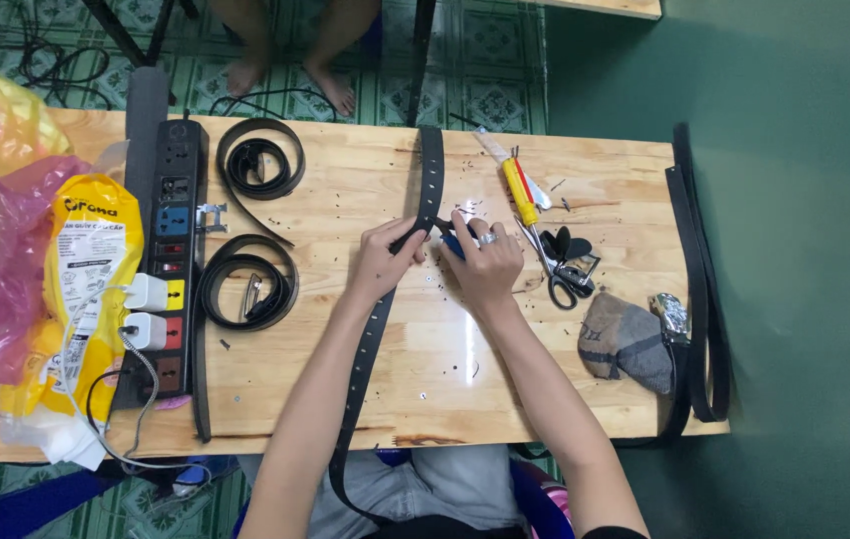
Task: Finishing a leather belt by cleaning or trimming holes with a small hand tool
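1. Power strip (168,250) and two coiled belts (250,230) lie at the bench (345,369) left.
2. Left hand (380,262) pinches the black belt (415,230) flat at bench centre.
3. Right hand (485,265) grips a blue-handled tool (453,245) against it; punching step appears underway, next needs steady alignment.
4. Scissors (560,269) rest right.

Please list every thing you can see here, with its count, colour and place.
belt in hand: 1, black, across table middle, hanging off near edge
coiled belts: 2, black, left of middle
belts at edge: several, black, right table edge
power strip: 1, black, left side, two white chargers plugged in
plastic bags: several, yellow and pink, far left
scissors: 1, black-handled, right of hands
cutter: 1, yellow, above scissors
pouch: 1, grey, right
table: 1, pale wood
bare feet: 2, another person's, beyond table
left hand: on belt
right hand: on belt, holding a blue tool
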